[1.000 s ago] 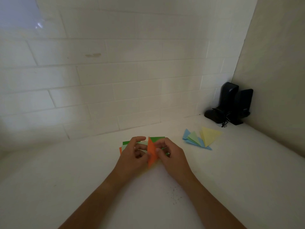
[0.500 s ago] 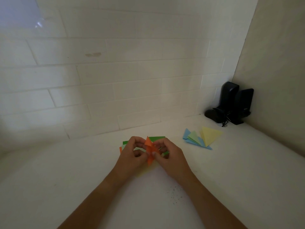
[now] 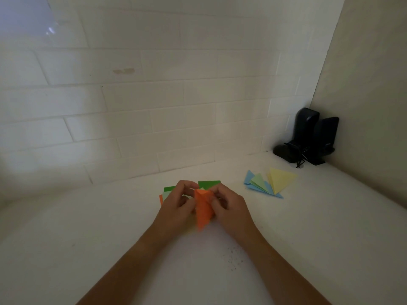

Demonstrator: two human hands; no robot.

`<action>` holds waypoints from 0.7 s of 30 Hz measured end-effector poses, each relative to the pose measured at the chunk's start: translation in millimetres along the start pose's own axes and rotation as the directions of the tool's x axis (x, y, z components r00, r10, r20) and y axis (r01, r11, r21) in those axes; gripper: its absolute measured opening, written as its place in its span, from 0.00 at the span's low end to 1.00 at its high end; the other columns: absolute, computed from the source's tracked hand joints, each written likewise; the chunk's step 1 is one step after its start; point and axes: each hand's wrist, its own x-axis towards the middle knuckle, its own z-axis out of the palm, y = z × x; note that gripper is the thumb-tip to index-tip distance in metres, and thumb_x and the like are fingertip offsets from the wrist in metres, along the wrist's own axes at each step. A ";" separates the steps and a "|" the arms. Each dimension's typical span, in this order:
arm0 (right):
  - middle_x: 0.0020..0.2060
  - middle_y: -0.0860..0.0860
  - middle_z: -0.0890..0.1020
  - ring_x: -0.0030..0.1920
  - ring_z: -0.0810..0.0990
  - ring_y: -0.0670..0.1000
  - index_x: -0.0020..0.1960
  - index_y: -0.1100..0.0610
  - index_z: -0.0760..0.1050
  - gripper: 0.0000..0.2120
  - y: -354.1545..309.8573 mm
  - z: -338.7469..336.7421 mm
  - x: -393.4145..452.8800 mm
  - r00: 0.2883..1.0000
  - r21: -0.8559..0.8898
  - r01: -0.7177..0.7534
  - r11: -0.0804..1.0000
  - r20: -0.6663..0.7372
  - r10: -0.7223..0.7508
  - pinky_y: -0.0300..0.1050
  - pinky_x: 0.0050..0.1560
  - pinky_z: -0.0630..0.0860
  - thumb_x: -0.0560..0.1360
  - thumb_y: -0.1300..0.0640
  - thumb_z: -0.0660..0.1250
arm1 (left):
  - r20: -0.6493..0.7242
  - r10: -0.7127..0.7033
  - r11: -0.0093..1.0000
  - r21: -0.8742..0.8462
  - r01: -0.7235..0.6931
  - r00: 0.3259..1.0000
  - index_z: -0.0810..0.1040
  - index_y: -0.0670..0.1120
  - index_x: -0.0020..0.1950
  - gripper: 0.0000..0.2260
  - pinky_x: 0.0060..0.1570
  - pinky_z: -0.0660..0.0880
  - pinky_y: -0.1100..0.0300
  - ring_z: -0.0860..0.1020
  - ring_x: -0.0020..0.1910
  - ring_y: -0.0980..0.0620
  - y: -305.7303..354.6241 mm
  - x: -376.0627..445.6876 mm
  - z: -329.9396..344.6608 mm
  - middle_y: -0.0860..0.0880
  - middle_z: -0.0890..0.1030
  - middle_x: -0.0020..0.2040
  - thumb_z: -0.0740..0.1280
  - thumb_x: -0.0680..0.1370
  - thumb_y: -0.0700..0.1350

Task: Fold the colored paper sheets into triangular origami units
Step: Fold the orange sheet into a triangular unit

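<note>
While no writing shows, left hand (image 3: pixel 176 205) and right hand (image 3: pixel 231 208) pinch the orange paper (image 3: pixel 203 209).

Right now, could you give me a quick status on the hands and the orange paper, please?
Left hand and right hand both pinch the orange paper, part-folded, above the sheet stack. Finished triangles lie to the right. Nothing in the way.
</note>
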 end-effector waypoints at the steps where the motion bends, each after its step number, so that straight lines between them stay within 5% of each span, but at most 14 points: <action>1: 0.40 0.47 0.84 0.38 0.80 0.44 0.50 0.49 0.79 0.07 -1.2 0.0 -0.7 1.000 -0.003 0.008 1.000 0.020 -0.008 0.37 0.37 0.75 0.83 0.59 0.65 | -0.031 0.002 1.000 -0.030 -0.003 1.000 0.78 0.46 0.57 0.08 0.44 0.79 0.61 0.81 0.43 0.50 -1.8 1.7 -1.1 0.46 0.82 0.49 0.64 0.83 0.36; 4: 0.41 0.46 0.84 0.38 0.79 0.41 0.50 0.50 0.80 0.07 -3.4 0.1 -2.0 0.999 0.017 0.014 1.000 0.046 -0.015 0.31 0.39 0.72 0.82 0.60 0.66 | -0.078 0.018 0.998 -0.053 -0.022 0.997 0.79 0.42 0.50 0.02 0.49 0.84 0.50 0.82 0.43 0.44 -6.8 7.0 -6.1 0.41 0.82 0.45 0.68 0.81 0.38; 6: 0.42 0.46 0.84 0.42 0.81 0.42 0.50 0.51 0.81 0.07 -3.6 -0.5 -1.6 0.999 0.042 0.003 0.999 0.047 -0.005 0.32 0.41 0.73 0.82 0.60 0.66 | -0.071 0.024 0.999 -0.043 -0.027 0.997 0.79 0.41 0.47 0.03 0.49 0.84 0.52 0.82 0.43 0.46 -8.8 7.5 -6.6 0.38 0.81 0.44 0.70 0.79 0.35; 12: 0.45 0.44 0.84 0.48 0.82 0.42 0.51 0.50 0.80 0.04 -7.5 -1.7 -1.9 0.996 0.066 -0.002 0.998 0.085 -0.004 0.31 0.46 0.74 0.81 0.57 0.68 | -0.060 0.053 0.999 0.002 -0.053 0.997 0.81 0.43 0.48 0.05 0.50 0.83 0.49 0.82 0.41 0.51 -10.6 8.5 -5.6 0.51 0.82 0.40 0.72 0.78 0.33; 21: 0.42 0.47 0.86 0.44 0.83 0.46 0.52 0.50 0.80 0.08 -2.0 -2.4 0.0 0.999 0.066 -0.037 0.997 0.011 0.037 0.36 0.43 0.76 0.81 0.63 0.66 | 0.047 0.159 0.975 0.146 -0.165 0.986 0.78 0.47 0.52 0.09 0.43 0.77 0.64 0.81 0.44 0.54 -3.7 2.4 -1.9 0.55 0.82 0.46 0.67 0.80 0.32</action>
